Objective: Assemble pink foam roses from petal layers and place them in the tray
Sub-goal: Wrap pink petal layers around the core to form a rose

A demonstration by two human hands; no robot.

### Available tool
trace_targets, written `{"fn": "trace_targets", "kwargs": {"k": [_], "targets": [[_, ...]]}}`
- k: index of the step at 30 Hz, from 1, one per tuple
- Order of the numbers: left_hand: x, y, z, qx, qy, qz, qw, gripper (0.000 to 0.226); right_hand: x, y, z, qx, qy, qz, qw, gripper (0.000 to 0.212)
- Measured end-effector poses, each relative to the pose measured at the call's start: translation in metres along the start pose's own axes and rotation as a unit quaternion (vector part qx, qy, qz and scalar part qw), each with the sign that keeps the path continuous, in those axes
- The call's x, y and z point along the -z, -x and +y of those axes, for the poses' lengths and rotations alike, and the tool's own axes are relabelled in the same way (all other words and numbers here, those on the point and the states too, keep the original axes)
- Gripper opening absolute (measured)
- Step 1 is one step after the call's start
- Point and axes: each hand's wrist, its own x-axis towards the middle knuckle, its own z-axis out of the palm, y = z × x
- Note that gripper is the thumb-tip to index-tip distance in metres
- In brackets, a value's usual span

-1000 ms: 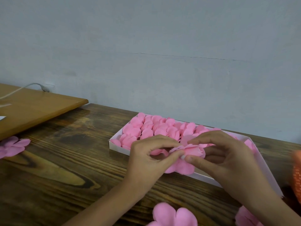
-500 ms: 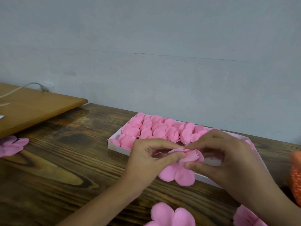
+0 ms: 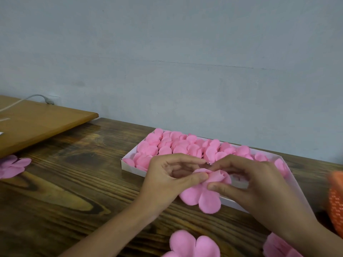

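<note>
Rose (image 3: 202, 191) part-built, held between both hands just above the near wall of the tray (image 3: 130, 165), its lower petals hanging toward the tabletop (image 3: 74, 182); left grip (image 3: 167, 180) pinching the curled inner petals between thumb and forefinger; right grip (image 3: 259, 184) curled round the far side, thumb pressed on the flower's middle. Material: thin pink foam sheet, matte, cut into rounded lobes joined at a centre; outer lobes flat and floppy, inner lobes cupped and wrapped. Handling, as judged: very light, soft, a little springy; likely to unroll if the pinch lets go; likely to crease or tear if squeezed hard at a lobe edge; best held at the centre where the layers overlap, not by a single petal; surface looks grippy rather than slippery. Tray: shallow white card with thin walls; left and far parts packed with pink roses, near-right part showing bare floor. Loose petal layer (image 3: 193, 245) at near edge; second petal layer (image 3: 13, 166) at left edge; petal pile (image 3: 274, 247) near right. Tabletop is dark stained wood with strong grain and slight gloss; orange object (image 3: 336, 201) at right edge, blurred, not identified.
</note>
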Motion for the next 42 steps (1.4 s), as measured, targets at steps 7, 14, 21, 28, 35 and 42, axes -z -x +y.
{"fn": "trace_targets", "kwargs": {"k": [7, 14, 21, 28, 35, 42], "targets": [[0.001, -0.002, -0.002, 0.044, -0.093, 0.034, 0.994, 0.048, 0.005, -0.005, 0.018, -0.059, -0.194, 0.079, 0.976, 0.031], [0.003, 0.0, -0.006, 0.111, -0.082, 0.08, 0.987, 0.013, 0.005, -0.007, 0.025, -0.081, -0.273, 0.082, 0.955, 0.035], [0.004, -0.002, -0.008, 0.093, -0.063, 0.128, 0.985, 0.008, 0.001, -0.005, 0.027, -0.06, -0.248, 0.055, 0.965, 0.03], [0.0, -0.002, -0.01, 0.084, -0.042, 0.134, 0.986, 0.009, 0.001, -0.004, 0.022, -0.034, -0.233, 0.035, 0.971, 0.029], [-0.001, 0.003, -0.014, 0.111, -0.03, 0.138, 0.984, 0.008, -0.004, -0.001, 0.021, 0.011, -0.191, -0.027, 0.981, 0.027], [-0.009, 0.008, -0.006, -0.004, -0.068, 0.11, 0.992, 0.006, -0.004, -0.001, 0.018, 0.028, -0.12, -0.011, 0.992, 0.033]]}}
